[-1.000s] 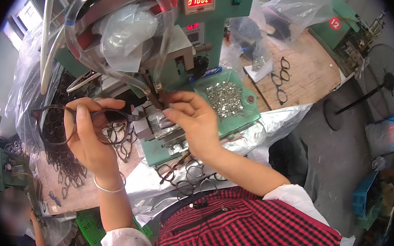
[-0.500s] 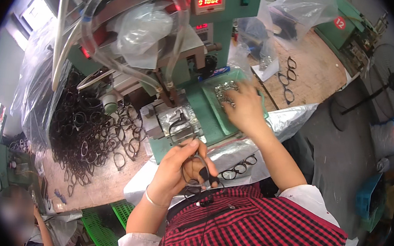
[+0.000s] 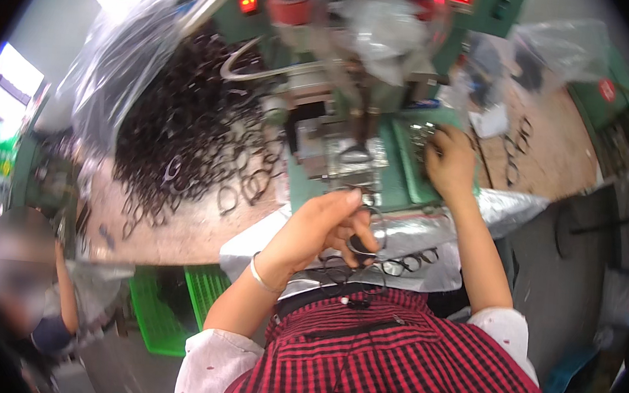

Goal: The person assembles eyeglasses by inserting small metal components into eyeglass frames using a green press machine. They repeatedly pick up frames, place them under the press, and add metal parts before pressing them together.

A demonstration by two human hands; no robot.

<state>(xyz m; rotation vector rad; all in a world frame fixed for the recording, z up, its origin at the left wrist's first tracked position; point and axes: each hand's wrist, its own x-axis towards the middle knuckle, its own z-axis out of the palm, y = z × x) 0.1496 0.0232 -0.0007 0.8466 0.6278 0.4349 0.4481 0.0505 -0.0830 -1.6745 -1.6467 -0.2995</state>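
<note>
Wearer's hands: two, left hand [image 3: 319, 225] and right hand [image 3: 453, 164]. Eyeglass frame [image 3: 359, 244] in left hand: one. Bangle [image 3: 257, 272]: one. Green tray [image 3: 416, 192]: one; small metal parts [image 3: 419, 137] inside: many, blurred past counting. Heap of dark eyeglass frames [image 3: 185, 133]: too many, overlapping, for exact count. Lit red displays [image 3: 248, 1]: two. Checked apron [image 3: 390, 353]: one. White sleeves [image 3: 213, 367]: two. Co-worker [image 3: 56, 331]: one.

Bright green plastic crate [image 3: 148, 318], co-worker [image 3: 26, 283] at lower left, clear plastic sheeting [image 3: 119, 78], bright window [image 3: 21, 73]
</note>
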